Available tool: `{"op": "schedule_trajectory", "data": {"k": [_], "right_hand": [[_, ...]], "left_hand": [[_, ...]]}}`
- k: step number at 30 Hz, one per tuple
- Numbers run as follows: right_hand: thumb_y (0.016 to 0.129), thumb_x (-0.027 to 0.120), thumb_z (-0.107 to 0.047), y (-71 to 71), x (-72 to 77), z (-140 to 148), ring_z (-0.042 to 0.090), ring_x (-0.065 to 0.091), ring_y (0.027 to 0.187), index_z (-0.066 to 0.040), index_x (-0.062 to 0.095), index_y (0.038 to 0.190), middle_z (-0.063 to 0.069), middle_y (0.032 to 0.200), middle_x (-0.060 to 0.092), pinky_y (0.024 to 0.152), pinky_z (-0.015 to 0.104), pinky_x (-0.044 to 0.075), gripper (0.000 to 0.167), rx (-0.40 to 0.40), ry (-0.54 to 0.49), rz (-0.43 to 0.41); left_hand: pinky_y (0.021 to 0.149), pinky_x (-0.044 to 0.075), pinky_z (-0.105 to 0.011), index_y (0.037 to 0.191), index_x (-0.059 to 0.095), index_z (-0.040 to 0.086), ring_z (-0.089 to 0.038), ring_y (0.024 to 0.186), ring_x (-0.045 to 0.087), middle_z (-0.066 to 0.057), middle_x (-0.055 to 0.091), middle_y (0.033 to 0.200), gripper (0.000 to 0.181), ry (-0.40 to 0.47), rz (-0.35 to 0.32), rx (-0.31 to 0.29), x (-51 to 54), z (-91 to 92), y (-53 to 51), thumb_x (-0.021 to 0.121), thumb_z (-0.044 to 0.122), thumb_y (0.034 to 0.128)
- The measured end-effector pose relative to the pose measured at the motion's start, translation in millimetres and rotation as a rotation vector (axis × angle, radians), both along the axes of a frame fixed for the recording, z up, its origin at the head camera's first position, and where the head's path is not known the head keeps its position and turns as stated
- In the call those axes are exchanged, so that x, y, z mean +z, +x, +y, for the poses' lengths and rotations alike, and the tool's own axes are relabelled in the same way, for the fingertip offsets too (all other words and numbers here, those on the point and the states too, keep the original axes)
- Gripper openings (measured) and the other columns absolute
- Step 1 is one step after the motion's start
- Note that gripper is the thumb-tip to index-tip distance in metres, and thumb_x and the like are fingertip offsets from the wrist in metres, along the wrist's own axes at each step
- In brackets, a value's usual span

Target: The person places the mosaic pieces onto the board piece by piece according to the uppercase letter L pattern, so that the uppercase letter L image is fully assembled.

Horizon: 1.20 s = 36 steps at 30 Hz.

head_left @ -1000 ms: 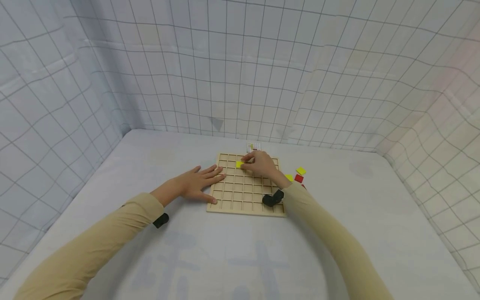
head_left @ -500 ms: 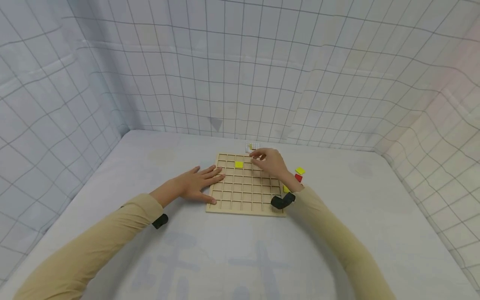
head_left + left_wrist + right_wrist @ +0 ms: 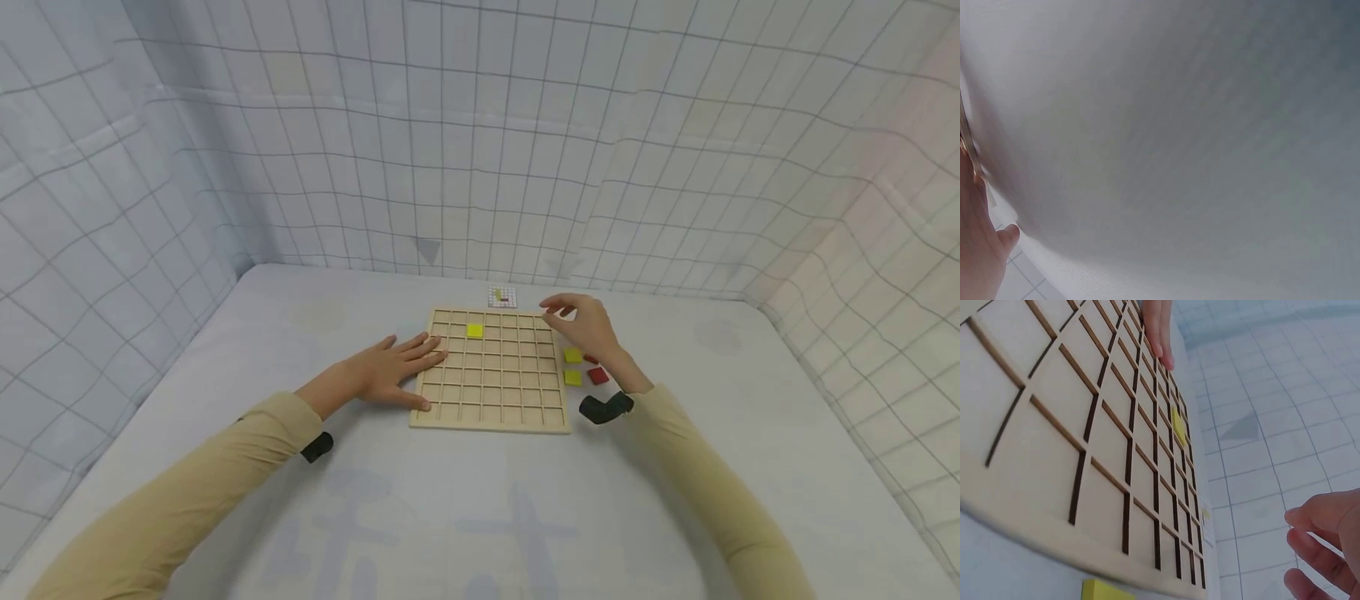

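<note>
A wooden board (image 3: 491,402) with a grid of square cells lies flat on the table. One yellow square tile (image 3: 475,331) sits in a cell of its second row from the far edge; the right wrist view also shows this yellow tile (image 3: 1179,427). My left hand (image 3: 388,374) rests with spread fingers on the board's left edge. Over the board's far right corner hovers my right hand (image 3: 587,326), fingers loosely bent, thumb apart from them, nothing held. Beneath and beside it lie a nearer yellow tile (image 3: 573,377), a farther yellow tile (image 3: 573,356) and a red tile (image 3: 597,376).
A small printed card (image 3: 502,297) with a grid pattern lies just beyond the board. Another red tile (image 3: 591,359) is partly hidden by the right hand. A white cloth with a line grid (image 3: 525,167) walls in the table on its back and sides.
My right hand has let go of the yellow tile on the board and moved right, past the board's far right corner. The left hand stays on the left edge.
</note>
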State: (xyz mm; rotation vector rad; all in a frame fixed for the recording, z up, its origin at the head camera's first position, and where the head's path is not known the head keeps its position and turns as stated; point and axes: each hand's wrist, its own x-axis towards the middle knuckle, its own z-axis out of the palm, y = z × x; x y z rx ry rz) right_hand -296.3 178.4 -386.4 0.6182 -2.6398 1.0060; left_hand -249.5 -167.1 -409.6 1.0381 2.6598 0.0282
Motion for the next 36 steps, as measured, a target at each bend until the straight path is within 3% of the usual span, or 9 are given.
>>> {"op": "schedule_trajectory", "data": {"k": [9, 20, 27, 36], "right_hand": [[0.088, 0.068, -0.015, 4.5, -1.5, 42, 0.030, 0.062, 0.090, -0.005, 0.072, 0.109, 0.015, 0.101, 0.071, 0.073, 0.035, 0.048, 0.023, -0.106, 0.042, -0.037], [0.088, 0.068, -0.017, 5.5, -23.4, 79, 0.031, 0.062, 0.090, -0.002, 0.069, 0.114, 0.020, 0.102, 0.070, 0.068, 0.026, 0.044, 0.029, -0.188, 0.035, -0.156], [0.087, 0.071, -0.025, 5.4, -39.2, 88, 0.029, 0.061, 0.089, -0.003, 0.069, 0.114, 0.019, 0.103, 0.070, 0.065, 0.022, 0.041, 0.034, -0.265, 0.071, -0.242], [0.085, 0.072, -0.029, 4.2, -41.4, 86, 0.031, 0.064, 0.093, -0.005, 0.069, 0.114, 0.017, 0.105, 0.070, 0.068, 0.023, 0.043, 0.038, -0.315, 0.112, -0.278]], "left_hand": [[0.115, 0.009, -0.064, 0.156, 0.012, 0.022, -0.030, 0.151, 0.004, -0.006, 0.003, 0.164, 0.090, 0.005, -0.005, 0.001, 0.8, -2.0, 2.0, 0.046, 0.070, 0.0880], [0.116, 0.011, -0.063, 0.156, 0.012, 0.022, -0.030, 0.151, 0.005, -0.006, 0.004, 0.164, 0.090, -0.008, 0.011, -0.007, -4.4, -2.6, 0.8, 0.044, 0.071, 0.0880], [0.116, 0.010, -0.063, 0.156, 0.011, 0.022, -0.029, 0.151, 0.004, -0.005, 0.003, 0.164, 0.091, -0.012, -0.001, -0.005, -1.6, -0.8, 1.0, 0.044, 0.071, 0.0879], [0.116, 0.009, -0.063, 0.157, 0.010, 0.023, -0.028, 0.151, 0.003, -0.004, 0.001, 0.164, 0.091, -0.021, -0.001, -0.001, -1.2, -0.1, -0.8, 0.044, 0.072, 0.0877]]}}
